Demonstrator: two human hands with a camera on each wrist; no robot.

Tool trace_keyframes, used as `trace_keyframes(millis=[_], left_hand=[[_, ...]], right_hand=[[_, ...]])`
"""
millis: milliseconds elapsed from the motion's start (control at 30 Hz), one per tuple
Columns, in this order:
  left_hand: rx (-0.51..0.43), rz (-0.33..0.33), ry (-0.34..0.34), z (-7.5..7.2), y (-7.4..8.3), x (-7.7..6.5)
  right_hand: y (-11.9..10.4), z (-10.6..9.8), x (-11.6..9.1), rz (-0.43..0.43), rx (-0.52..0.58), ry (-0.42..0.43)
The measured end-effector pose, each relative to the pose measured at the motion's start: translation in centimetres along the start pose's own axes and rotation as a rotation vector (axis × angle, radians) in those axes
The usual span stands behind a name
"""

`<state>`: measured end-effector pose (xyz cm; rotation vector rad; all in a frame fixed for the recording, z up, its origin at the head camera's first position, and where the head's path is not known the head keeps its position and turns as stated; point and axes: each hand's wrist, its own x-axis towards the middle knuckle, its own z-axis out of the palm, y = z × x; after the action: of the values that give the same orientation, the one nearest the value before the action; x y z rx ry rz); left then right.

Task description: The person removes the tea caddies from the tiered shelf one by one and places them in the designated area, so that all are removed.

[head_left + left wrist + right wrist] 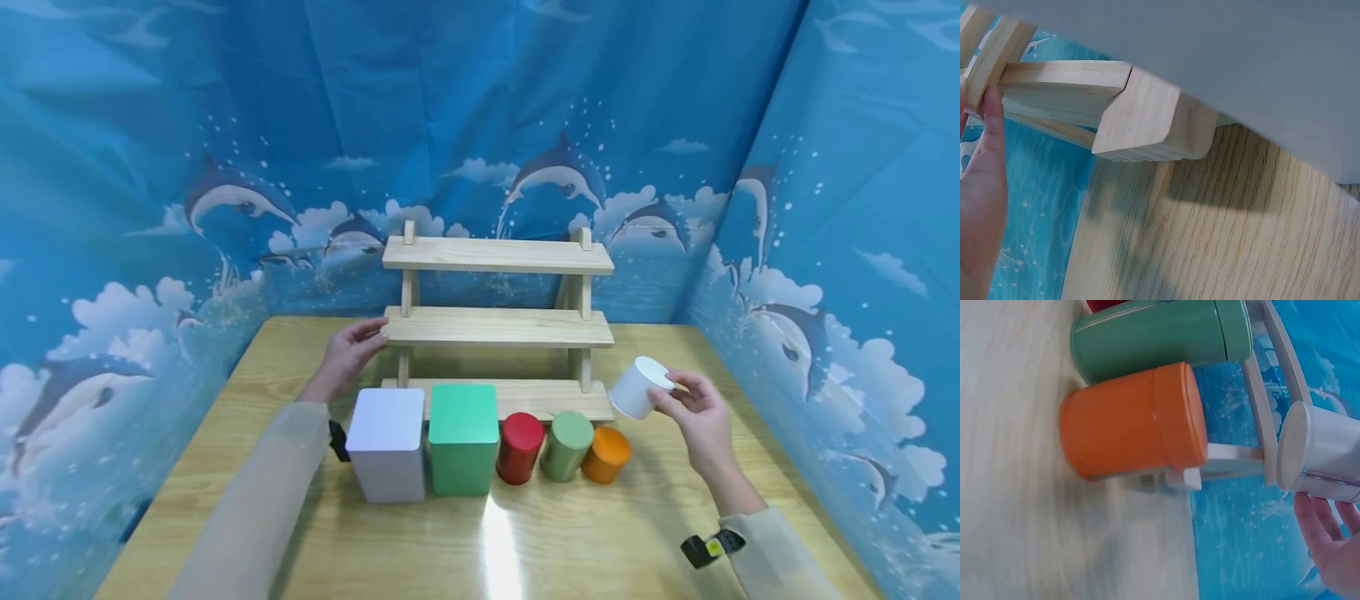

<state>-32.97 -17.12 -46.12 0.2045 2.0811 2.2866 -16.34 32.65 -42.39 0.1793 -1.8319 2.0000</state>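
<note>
A three-tier wooden display stand (498, 327) is at the back of the table. My left hand (352, 354) pinches the left end of its middle board; in the left wrist view, thumb and fingers (992, 128) lie on either side of the wood. My right hand (701, 417) holds a small white canister (637, 390) in the air, tilted, just right of the stand's lowest board. Nearest below that canister stands an orange canister (606, 457). In the right wrist view, the fingers (1316, 528) touch the side of the white canister (1329, 450).
Along the stand's front, from the left, are a white box (386, 442), a green box (464, 437), a red canister (519, 450) and a light green canister (567, 446). Blue dolphin-print curtains (465, 100) enclose the wooden table (420, 550) at the back and sides.
</note>
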Motion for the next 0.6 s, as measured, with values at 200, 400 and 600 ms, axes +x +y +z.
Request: trace_keyframes(millis=[200,400,600], left_hand=[[-0.020,-0.013,0.009,0.1,0.0,0.0],[-0.021,-0.023,0.013,0.2,0.0,0.1],[-0.032,-0.025,-0.003,0.2,0.2,-0.1]], right_hand=[[4.9,-4.6,0.4,-0.069,0.173,-0.081],[6.2,-6.3,-0.4,-0.045,0.037,-0.013],[9.4,-8.3,-0.8,0.007,-0.080,0.101]])
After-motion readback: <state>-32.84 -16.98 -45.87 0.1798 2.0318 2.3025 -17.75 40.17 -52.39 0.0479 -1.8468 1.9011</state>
